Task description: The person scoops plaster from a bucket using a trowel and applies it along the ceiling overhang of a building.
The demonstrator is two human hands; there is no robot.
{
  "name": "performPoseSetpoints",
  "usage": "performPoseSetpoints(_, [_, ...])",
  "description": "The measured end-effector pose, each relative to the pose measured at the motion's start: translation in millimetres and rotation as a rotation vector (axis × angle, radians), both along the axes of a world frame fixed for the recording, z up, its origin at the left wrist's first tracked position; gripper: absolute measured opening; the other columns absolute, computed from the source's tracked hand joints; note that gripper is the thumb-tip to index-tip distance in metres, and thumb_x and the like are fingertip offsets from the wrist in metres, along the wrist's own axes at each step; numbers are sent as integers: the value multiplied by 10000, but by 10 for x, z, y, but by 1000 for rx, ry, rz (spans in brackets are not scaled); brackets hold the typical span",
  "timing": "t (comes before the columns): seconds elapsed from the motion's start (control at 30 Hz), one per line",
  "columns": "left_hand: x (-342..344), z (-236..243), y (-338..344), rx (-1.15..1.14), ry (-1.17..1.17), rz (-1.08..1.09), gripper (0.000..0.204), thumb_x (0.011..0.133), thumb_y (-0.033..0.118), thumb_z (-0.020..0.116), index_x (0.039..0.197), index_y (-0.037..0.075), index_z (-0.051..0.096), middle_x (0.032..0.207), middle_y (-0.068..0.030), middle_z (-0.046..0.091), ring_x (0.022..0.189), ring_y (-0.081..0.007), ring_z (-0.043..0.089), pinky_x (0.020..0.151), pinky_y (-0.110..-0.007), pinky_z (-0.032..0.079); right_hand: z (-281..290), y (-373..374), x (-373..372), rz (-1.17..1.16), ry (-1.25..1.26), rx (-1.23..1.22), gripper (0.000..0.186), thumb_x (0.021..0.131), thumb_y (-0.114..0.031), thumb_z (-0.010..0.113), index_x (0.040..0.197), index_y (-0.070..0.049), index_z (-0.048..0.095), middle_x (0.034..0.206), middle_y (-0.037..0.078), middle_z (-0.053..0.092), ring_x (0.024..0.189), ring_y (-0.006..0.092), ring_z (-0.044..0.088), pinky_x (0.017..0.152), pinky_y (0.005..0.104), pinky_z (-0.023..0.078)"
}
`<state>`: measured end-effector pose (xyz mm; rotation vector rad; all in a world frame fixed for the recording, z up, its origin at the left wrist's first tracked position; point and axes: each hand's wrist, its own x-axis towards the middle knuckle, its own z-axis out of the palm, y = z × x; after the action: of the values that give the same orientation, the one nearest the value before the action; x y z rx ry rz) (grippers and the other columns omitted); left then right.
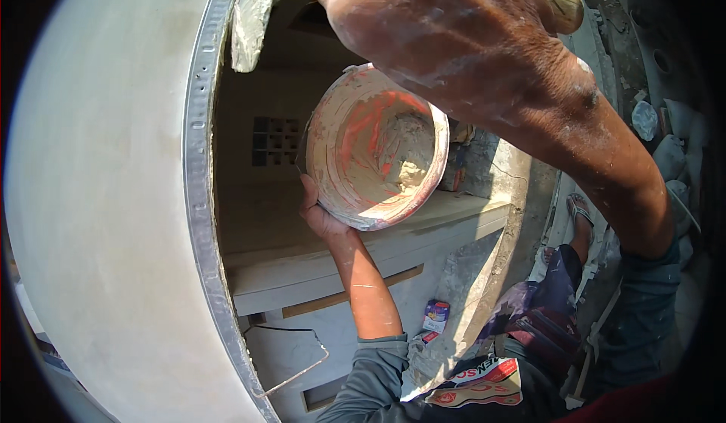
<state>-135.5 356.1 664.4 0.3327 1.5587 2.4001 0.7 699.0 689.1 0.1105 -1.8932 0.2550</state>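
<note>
My right hand point(439, 34), dusted with plaster, is closed around the wooden handle point(558, 1) of a trowel at the top of the view. The trowel's plaster-caked blade point(252, 26) is beside a perforated metal corner bead point(195, 139), which edges a smooth pale wall point(106, 196). Whether the blade touches the bead, I cannot tell. Below my right hand, a bucket point(325, 151) tilts its mouth toward me. Its inside is smeared with plaster over orange-red, with a pale lump point(411, 173) low in it. My left hand point(324, 215) supports the bucket from below; part of that hand is hidden behind it.
Behind the bucket runs a ledge point(280, 253) in a shaded recess with a vent block point(275, 142). A bent wire point(321, 347) sticks out near the bead's lower end. A blue-purple packet point(436, 316) lies below the ledge. Rubble and bags point(669, 158) lie at the right.
</note>
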Motion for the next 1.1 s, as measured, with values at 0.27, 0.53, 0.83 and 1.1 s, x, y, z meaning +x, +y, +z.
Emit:
performPoseSetpoints(0.27, [17, 30, -56, -37, 18, 58, 546, 941, 306, 603, 1307, -89, 510, 1294, -198, 585, 1191, -324, 560, 1050, -457, 418, -78, -72, 255, 6, 10, -51, 354, 658, -90, 766, 977, 41, 684, 862, 140, 670, 676, 228, 662, 572, 311, 547])
performPoseSetpoints(0.53, [55, 15, -53, -85, 36, -6, 546, 962, 338, 571, 1311, -78, 515, 1296, -196, 590, 1178, -322, 576, 1039, -459, 438, 88, -20, -434, 32, 14, -58, 366, 643, -89, 763, 975, 43, 684, 859, 142, 667, 673, 226, 660, 567, 310, 543])
performPoseSetpoints(0.83, [84, -62, -233, -101, 16, 70, 571, 942, 326, 601, 1313, -95, 500, 1302, -215, 577, 1183, -332, 570, 1047, -474, 431, -168, -32, 157, 29, 47, -75, 379, 626, -89, 760, 973, 45, 685, 857, 144, 664, 669, 225, 658, 561, 308, 539])
performPoseSetpoints(1.1, [112, -77, -200, -132, 127, 159, 587, 919, 293, 631, 1316, -114, 484, 1297, -231, 572, 1171, -346, 572, 1041, -479, 435, 155, -368, 436, 14, 121, -56, 391, 611, -89, 757, 971, 48, 685, 855, 146, 662, 665, 224, 656, 556, 307, 536])
